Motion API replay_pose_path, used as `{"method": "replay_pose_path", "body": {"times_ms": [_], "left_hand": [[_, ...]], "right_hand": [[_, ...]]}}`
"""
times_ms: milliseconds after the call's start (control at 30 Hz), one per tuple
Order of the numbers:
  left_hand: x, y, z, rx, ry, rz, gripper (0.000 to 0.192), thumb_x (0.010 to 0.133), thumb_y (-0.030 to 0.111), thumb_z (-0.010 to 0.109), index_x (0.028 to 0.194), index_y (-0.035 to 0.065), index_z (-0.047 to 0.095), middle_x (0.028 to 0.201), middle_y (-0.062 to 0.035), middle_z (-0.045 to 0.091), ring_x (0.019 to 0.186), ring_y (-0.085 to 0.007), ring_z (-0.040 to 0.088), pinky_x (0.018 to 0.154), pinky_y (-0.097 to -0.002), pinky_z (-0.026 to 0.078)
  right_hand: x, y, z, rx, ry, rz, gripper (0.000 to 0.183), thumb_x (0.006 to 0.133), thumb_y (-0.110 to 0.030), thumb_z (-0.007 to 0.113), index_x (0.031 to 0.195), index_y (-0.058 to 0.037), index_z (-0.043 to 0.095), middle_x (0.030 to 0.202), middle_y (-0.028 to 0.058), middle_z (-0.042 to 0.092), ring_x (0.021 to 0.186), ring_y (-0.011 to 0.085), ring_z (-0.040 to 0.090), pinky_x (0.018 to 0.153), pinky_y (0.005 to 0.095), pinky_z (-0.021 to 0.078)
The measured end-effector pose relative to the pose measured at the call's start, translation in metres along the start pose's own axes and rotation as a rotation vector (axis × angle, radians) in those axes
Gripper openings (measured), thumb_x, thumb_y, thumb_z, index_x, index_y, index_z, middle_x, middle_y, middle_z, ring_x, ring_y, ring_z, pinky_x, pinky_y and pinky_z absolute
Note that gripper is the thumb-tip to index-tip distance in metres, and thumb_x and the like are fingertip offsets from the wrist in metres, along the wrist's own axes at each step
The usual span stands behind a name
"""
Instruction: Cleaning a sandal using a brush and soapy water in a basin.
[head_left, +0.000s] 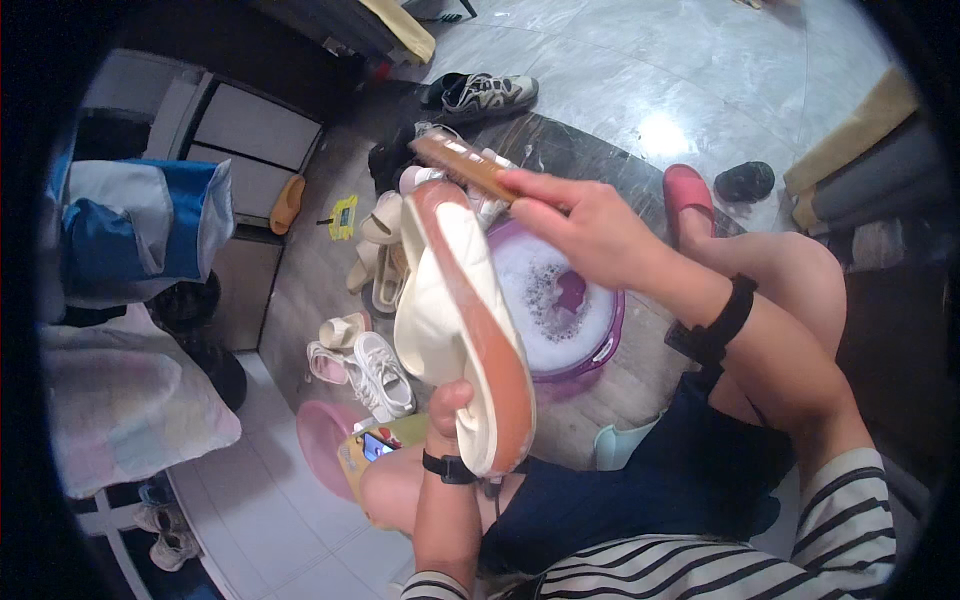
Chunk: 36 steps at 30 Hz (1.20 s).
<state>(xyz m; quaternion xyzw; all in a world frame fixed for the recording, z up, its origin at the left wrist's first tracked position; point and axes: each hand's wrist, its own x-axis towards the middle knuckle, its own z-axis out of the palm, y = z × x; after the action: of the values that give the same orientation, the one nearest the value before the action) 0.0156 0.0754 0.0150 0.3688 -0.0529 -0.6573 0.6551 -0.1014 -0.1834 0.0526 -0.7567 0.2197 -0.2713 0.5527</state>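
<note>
A cream sandal (480, 330) with a tan-orange sole is in my left hand (450, 411), gripped near its lower end, with the sole turned up and to the right. My right hand (592, 225) holds a wooden scrubbing brush (469, 166) by its handle, the brush head close to the sandal's upper end. Whether the bristles touch the sandal is unclear. Behind the sandal and under my right hand, a purple basin (616, 330) holds foamy water with a dark purple patch in its middle.
Left of the basin lie white sneakers (382, 367) and beige sandals (384, 217). Grey-black sneakers (491, 94) sit farther off. A pink basin (322, 450) is near my left knee. An orange slipper (288, 204) leans by the cabinet. A red slipper (686, 191) is on my foot.
</note>
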Motion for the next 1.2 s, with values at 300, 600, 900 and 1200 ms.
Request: {"method": "replay_pose_path", "body": {"times_ms": [300,600,900,1200], "left_hand": [[0.003,-0.007,-0.011,-0.157,-0.119,0.028,0.064,0.066,0.028,0.072,0.121,0.0044,0.051,0.1,-0.013,0.063,0.088,-0.0286,0.062,0.079,-0.0432,0.051],[0.011,0.001,0.013,-0.241,-0.209,0.039,0.063,0.064,0.031,0.071,0.12,0.0075,0.055,0.079,-0.0095,0.062,0.06,-0.0237,0.052,0.057,-0.0379,0.036],[0.013,-0.002,-0.002,-0.276,-0.272,-0.001,0.061,0.065,0.032,0.073,0.119,0.009,0.056,0.081,-0.0082,0.061,0.056,-0.0226,0.049,0.054,-0.0361,0.031],[0.013,0.0,0.001,-0.273,-0.259,0.01,0.07,0.064,0.034,0.074,0.125,0.0071,0.053,0.092,-0.0125,0.064,0.068,-0.0287,0.058,0.06,-0.0421,0.042]], "right_hand": [[-0.01,-0.024,-0.014,0.421,0.04,0.208,0.047,0.094,-0.026,0.059,0.135,-0.0044,0.053,0.117,0.0057,0.065,0.104,0.0111,0.057,0.092,0.0259,0.044],[-0.018,-0.024,-0.007,0.449,-0.011,0.055,0.045,0.094,-0.022,0.06,0.134,-0.0035,0.053,0.119,0.0075,0.064,0.106,0.0109,0.057,0.094,0.0265,0.0445],[-0.022,-0.026,-0.006,0.429,-0.083,0.06,0.046,0.093,-0.023,0.063,0.133,-0.0034,0.054,0.12,0.0092,0.064,0.105,0.0104,0.057,0.093,0.0267,0.0456],[-0.021,-0.024,-0.005,0.364,-0.172,-0.051,0.052,0.091,-0.016,0.065,0.14,-0.0078,0.048,0.133,0.0055,0.054,0.117,0.0128,0.05,0.101,0.0293,0.0404]]}}
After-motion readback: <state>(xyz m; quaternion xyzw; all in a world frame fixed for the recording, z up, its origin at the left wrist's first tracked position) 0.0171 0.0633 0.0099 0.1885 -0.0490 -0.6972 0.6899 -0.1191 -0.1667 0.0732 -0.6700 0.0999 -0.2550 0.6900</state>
